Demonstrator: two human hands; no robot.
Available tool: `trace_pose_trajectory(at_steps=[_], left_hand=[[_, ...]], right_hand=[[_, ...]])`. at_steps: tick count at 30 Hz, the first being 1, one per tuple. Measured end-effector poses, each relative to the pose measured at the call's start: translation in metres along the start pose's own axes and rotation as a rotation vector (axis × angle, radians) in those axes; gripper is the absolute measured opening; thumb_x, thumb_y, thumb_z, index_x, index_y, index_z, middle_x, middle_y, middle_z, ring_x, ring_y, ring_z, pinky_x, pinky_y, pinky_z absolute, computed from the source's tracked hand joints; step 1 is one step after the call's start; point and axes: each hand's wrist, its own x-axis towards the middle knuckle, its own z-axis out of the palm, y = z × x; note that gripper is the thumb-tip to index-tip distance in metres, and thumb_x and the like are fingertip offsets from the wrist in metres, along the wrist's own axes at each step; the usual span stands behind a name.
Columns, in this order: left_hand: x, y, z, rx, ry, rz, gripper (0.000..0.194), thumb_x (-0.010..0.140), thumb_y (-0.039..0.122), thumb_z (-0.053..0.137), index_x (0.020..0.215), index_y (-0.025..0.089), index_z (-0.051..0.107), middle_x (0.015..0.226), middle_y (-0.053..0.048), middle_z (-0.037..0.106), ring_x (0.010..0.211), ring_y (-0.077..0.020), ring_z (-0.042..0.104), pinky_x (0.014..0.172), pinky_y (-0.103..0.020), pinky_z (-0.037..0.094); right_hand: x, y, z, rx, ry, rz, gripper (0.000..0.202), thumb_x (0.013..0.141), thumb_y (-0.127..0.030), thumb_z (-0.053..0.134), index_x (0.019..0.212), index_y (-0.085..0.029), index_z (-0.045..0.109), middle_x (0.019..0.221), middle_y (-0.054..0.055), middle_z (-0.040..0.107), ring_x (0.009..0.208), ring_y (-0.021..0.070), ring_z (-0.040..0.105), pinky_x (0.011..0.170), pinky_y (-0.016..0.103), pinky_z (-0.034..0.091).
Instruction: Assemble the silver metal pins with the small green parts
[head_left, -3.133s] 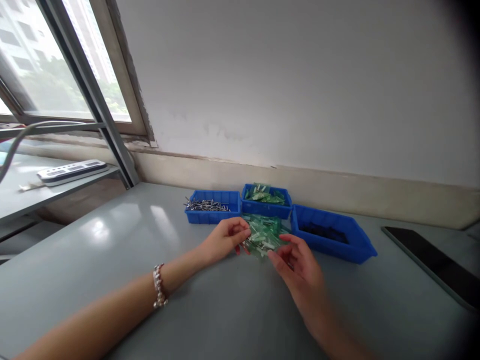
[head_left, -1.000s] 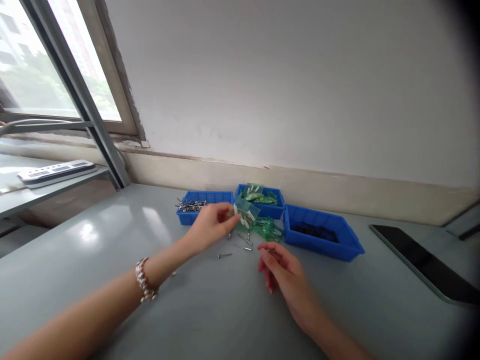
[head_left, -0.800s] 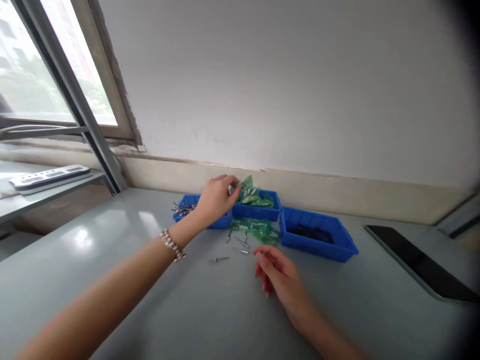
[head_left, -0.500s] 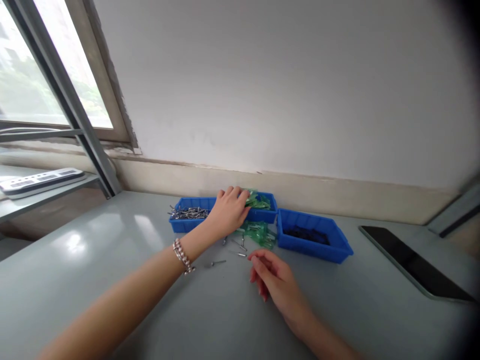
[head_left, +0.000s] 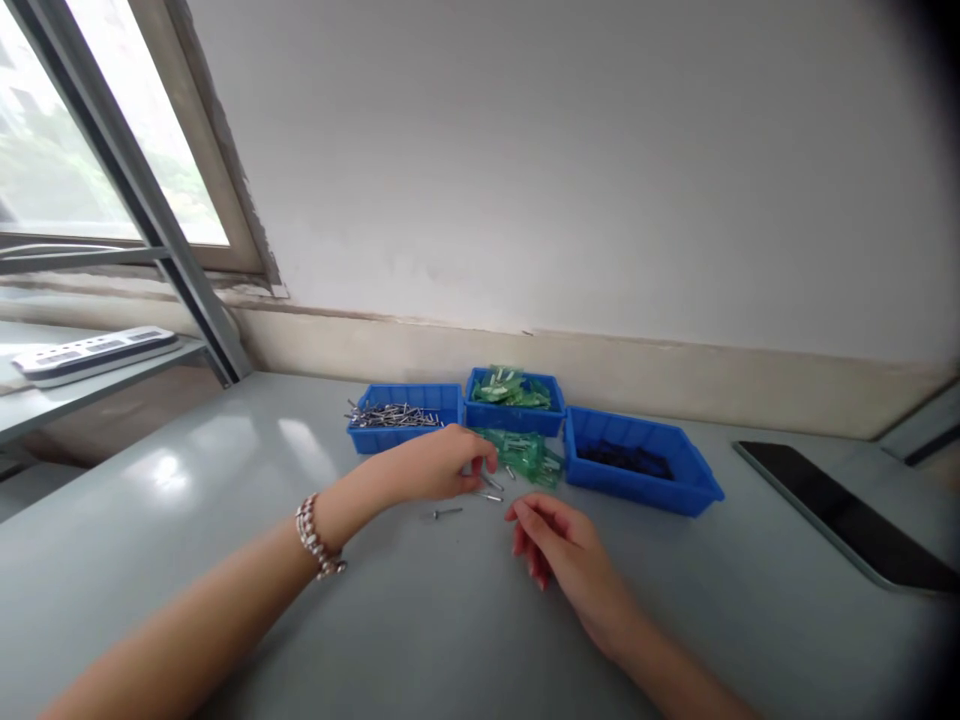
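Observation:
My left hand (head_left: 448, 462) is low over the table, fingers bent downward with a gap before the thumb. Nothing shows in it. Beside its fingertips lie a few loose metal rivets (head_left: 490, 496) with thin pins; another rivet (head_left: 444, 513) lies nearer to me. My right hand (head_left: 559, 545) rests just right of them, thumb tip against the index finger and the other fingers curled. No object shows in that pinch. Behind the loose rivets is a pile of translucent green plastic packets (head_left: 525, 452), with metal bits visible inside some.
Along the wall stand a blue bin of rivets (head_left: 409, 434), a blue bin of green packets (head_left: 517, 418) and a blue bin of dark pieces (head_left: 637, 492). A dark flat tablet-like device (head_left: 840, 510) lies at right. A white power strip (head_left: 97, 355) sits on the left shelf.
My left hand has moved away from the green-packet bin, down and toward me, to the loose rivets. My right hand keeps nearly the same pose. The view has shifted slightly.

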Motion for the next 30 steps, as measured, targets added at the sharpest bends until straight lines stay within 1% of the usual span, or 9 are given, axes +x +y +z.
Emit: trace_pose_trajectory(at_steps=[3,8,12,15,19,21,25,26,30], left_hand=[[0.003,0.003,0.004,-0.045,-0.024,0.027,0.021,0.072,0.014,0.063,0.093,0.019,0.060,0.086,-0.003,0.062,0.074,-0.0164,0.058,0.060,-0.022,0.040],[0.005,0.011,0.018,-0.046,-0.021,0.030,0.038,0.068,0.008,0.058,0.104,0.020,0.054,0.088,-0.004,0.061,0.071,-0.0167,0.057,0.057,-0.022,0.038],[0.005,0.013,0.028,-0.023,0.003,0.026,0.031,0.066,0.004,0.052,0.093,0.018,0.057,0.081,-0.005,0.059,0.069,-0.0170,0.056,0.058,-0.023,0.039],[0.006,0.014,0.026,-0.054,0.035,0.006,0.035,0.065,0.004,0.053,0.098,0.017,0.056,0.078,-0.005,0.059,0.067,-0.0179,0.056,0.060,-0.025,0.041],[0.005,0.015,0.013,-0.159,0.158,-0.057,0.048,0.067,0.007,0.057,0.113,0.016,0.049,0.081,-0.003,0.061,0.072,-0.0176,0.058,0.068,-0.028,0.045],[0.002,0.016,0.009,-0.307,0.232,-0.085,0.042,0.070,0.010,0.056,0.111,0.016,0.049,0.081,-0.002,0.061,0.072,-0.0139,0.058,0.068,-0.025,0.046],[-0.009,0.021,0.018,-1.019,0.378,-0.181,0.031,0.069,0.021,0.064,0.096,0.011,0.053,0.077,-0.002,0.058,0.065,-0.0097,0.057,0.062,-0.020,0.047],[-0.013,0.022,0.023,-1.122,0.394,-0.207,0.033,0.068,0.023,0.066,0.095,0.011,0.053,0.077,-0.002,0.057,0.064,-0.0093,0.057,0.060,-0.019,0.046],[-0.030,0.027,0.043,-1.338,0.424,-0.282,0.036,0.065,0.024,0.072,0.093,0.012,0.052,0.079,-0.001,0.056,0.067,-0.0082,0.058,0.062,-0.017,0.045]], right_hand=[[-0.001,0.000,0.000,-0.003,-0.001,0.007,0.033,0.075,-0.050,0.057,0.071,-0.018,0.057,0.054,-0.004,0.052,0.042,0.0082,0.041,0.038,0.020,0.030],[-0.002,-0.002,0.000,-0.003,0.013,0.017,0.035,0.075,-0.053,0.058,0.070,-0.018,0.058,0.053,-0.003,0.052,0.042,0.0086,0.043,0.039,0.021,0.031],[-0.002,-0.003,0.000,0.006,0.024,0.022,0.037,0.074,-0.055,0.058,0.069,-0.018,0.059,0.053,-0.003,0.052,0.041,0.0090,0.043,0.039,0.021,0.032],[-0.002,-0.003,0.000,0.013,0.030,0.019,0.038,0.074,-0.056,0.057,0.070,-0.018,0.059,0.052,-0.003,0.052,0.041,0.0089,0.043,0.039,0.021,0.031],[-0.001,-0.002,-0.001,0.014,0.029,0.010,0.038,0.075,-0.056,0.056,0.073,-0.018,0.058,0.053,-0.004,0.051,0.040,0.0084,0.043,0.038,0.020,0.031],[0.000,-0.001,-0.001,0.005,0.022,0.002,0.038,0.075,-0.056,0.056,0.078,-0.018,0.059,0.053,-0.004,0.051,0.040,0.0082,0.042,0.038,0.020,0.031],[0.000,0.002,-0.001,-0.049,-0.015,-0.025,0.038,0.072,-0.053,0.061,0.089,-0.020,0.063,0.055,-0.004,0.053,0.040,0.0083,0.041,0.037,0.020,0.030],[0.001,0.003,0.000,-0.066,-0.028,-0.032,0.036,0.071,-0.051,0.063,0.089,-0.020,0.065,0.055,-0.004,0.053,0.040,0.0084,0.041,0.037,0.020,0.030],[0.001,0.008,0.000,-0.132,-0.083,-0.067,0.024,0.069,-0.043,0.067,0.079,-0.021,0.069,0.053,-0.004,0.052,0.043,0.0097,0.042,0.041,0.022,0.032]])
